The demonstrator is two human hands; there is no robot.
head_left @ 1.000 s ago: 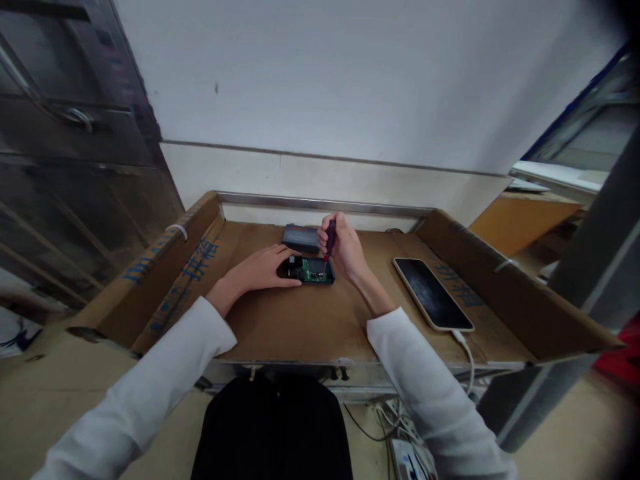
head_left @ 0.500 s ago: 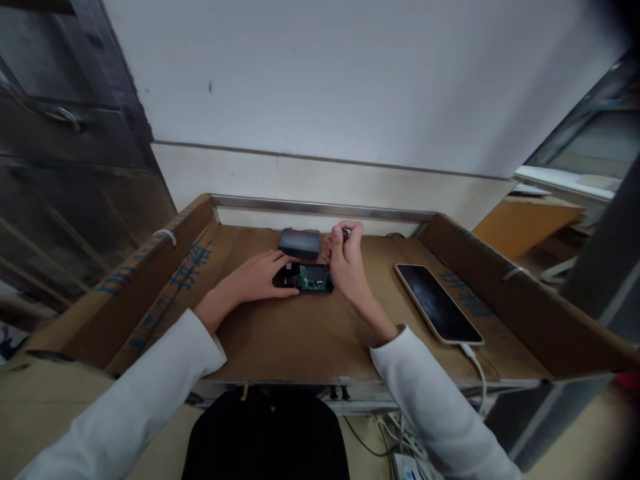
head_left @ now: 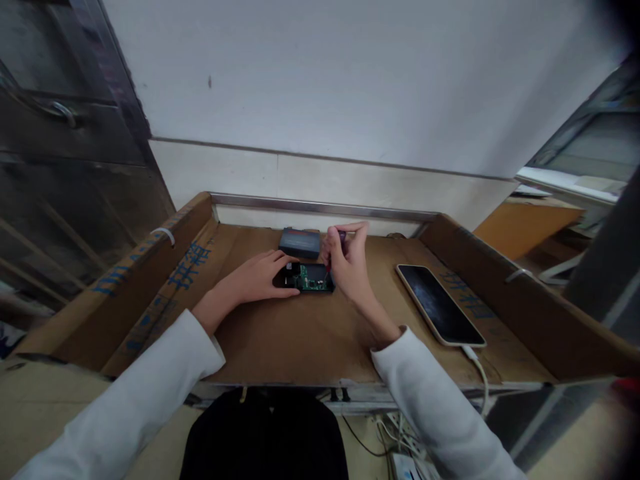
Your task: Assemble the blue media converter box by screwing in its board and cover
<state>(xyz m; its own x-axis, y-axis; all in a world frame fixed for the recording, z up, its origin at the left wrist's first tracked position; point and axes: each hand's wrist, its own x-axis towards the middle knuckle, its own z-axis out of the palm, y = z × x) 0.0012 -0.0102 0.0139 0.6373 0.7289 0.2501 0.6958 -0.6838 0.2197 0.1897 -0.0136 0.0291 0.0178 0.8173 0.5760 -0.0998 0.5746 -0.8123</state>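
Right now the person is bent over a small black case with its lid off, lying near the middle of the cardboard-lined bench, with a green circuit board showing inside. The left hand lies over the case's left end, fingers close together on top and thumb along the near edge, pinning it to the bench. The right hand holds a screwdriver almost upright. Thumb and forefinger pinch the top of its dark red handle, the other fingers are curled lower down, and the tip sits at the right end of the board. I cannot make out a screw from where I stand.

To my eye this is screw work at that corner of the board. Turning the driver calls for the shaft to stay upright over the spot and for the left hand to stop the case twisting.

A second ago the right hand wrapped the handle more like a fist, with the handle standing above the knuckles. It has since shifted to a fingertip pinch at the top. The left hand and the case have not moved.

Just behind the case sits a closed grey box. A phone lies face up well off to the right, with its cable trailing over the bench's front edge.
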